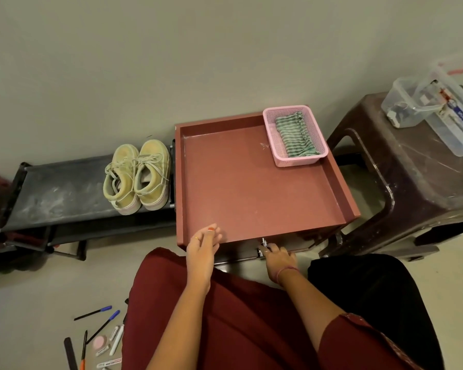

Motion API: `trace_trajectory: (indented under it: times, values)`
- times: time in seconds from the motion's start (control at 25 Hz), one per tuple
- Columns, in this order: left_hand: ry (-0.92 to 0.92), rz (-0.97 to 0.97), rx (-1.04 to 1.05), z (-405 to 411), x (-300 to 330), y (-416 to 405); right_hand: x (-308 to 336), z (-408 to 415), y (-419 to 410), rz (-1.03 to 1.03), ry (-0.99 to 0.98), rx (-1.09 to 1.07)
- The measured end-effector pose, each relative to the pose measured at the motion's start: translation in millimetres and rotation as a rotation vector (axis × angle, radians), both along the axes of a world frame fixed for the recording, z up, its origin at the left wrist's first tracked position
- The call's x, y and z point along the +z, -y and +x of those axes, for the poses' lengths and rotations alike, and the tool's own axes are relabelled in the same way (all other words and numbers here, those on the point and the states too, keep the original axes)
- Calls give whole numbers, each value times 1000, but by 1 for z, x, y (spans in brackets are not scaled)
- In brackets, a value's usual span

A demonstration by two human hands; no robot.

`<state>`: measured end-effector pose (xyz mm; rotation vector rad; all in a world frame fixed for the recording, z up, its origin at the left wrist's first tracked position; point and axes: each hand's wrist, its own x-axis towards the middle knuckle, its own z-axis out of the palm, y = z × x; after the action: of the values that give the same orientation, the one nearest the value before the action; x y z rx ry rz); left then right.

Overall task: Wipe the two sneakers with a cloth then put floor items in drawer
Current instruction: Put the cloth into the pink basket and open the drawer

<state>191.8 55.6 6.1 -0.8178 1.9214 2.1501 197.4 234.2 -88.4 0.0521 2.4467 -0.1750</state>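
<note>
The drawer (251, 253) sits under the near edge of a reddish-brown cabinet top (251, 182), slightly pulled out, with a small metal handle (263, 243) on its front. The right hand (278, 259) reaches to that handle, fingers curled at it; whether they truly clasp it cannot be told. The left hand (202, 248) rests on the top's near-left edge with fingers relaxed and together, holding nothing.

The two sneakers (137, 176), pale yellow-green with light laces, stand side by side on a dusty black shoe rack (64, 193) just left of the cabinet, toes toward the wall. A green-and-white striped cloth (294, 137) lies crumpled in a pink mesh basket (296, 161) at the top's far-right corner.

On the floor at near left lie blue-capped pens (99, 312), markers (116, 340), and a pink round compact (99, 342). A dark plastic stool (412, 166) at right carries clear plastic containers (417, 105).
</note>
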Motion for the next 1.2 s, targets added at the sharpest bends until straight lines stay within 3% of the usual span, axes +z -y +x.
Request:
trace_trajectory:
  times: [0.24, 0.56, 0.68, 0.8, 0.92, 1.08, 1.2]
  values:
    - [11, -340, -343, 8, -6, -13, 1, 4, -1, 11, -8, 26]
    - [-11, -453, -428, 14, -3, -26, 6, 25, -9, 39, 100, 144]
    - [9, -556, -557, 17, -6, -30, 25, 29, -26, -142, 207, 89]
    - [48, -630, -655, 18, -9, -32, 54, 24, -37, -258, 38, -77]
    - [92, -780, -897, 16, -15, -42, 67, 28, -43, -221, -117, -54]
    - [208, -969, -1162, 37, -25, -63, 59, 43, -34, -63, 77, 91]
    - [224, -1055, -1226, 46, -28, -67, 57, 45, -33, -44, 109, 121]
